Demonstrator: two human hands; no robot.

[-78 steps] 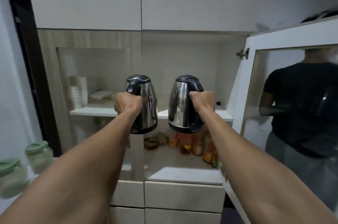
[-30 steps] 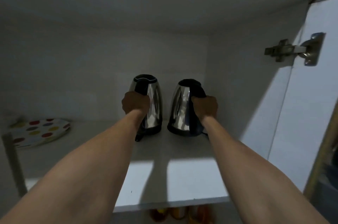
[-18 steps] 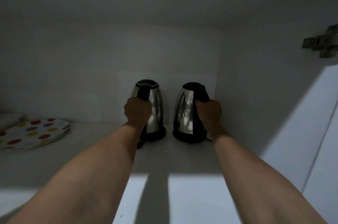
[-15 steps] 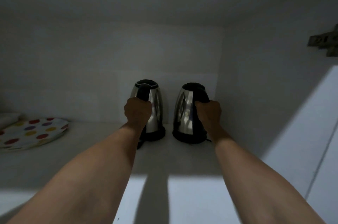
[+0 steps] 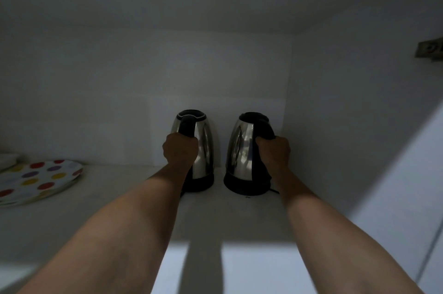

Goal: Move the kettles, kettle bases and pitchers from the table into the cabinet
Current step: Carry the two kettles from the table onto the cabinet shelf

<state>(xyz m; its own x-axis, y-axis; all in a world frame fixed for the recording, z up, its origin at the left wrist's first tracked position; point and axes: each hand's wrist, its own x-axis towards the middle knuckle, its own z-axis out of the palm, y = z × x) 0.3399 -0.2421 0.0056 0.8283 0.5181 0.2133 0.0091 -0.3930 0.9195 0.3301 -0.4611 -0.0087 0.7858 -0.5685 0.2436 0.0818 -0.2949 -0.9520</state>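
Observation:
Two steel kettles with black handles and black bottoms stand side by side at the back of the white cabinet shelf. My left hand grips the handle of the left kettle. My right hand grips the handle of the right kettle. Both kettles rest upright on the shelf near the back wall. A thin dark cord end shows by the right kettle's bottom.
A plate with coloured dots lies at the left of the shelf. The cabinet's right wall stands close to the right kettle, with a door hinge at the upper right. The shelf's front part is lit.
Both kettles were carried from in front of the cabinet onto the upper shelf and set down at the back. Over the last half second the hands and kettles have stayed put.

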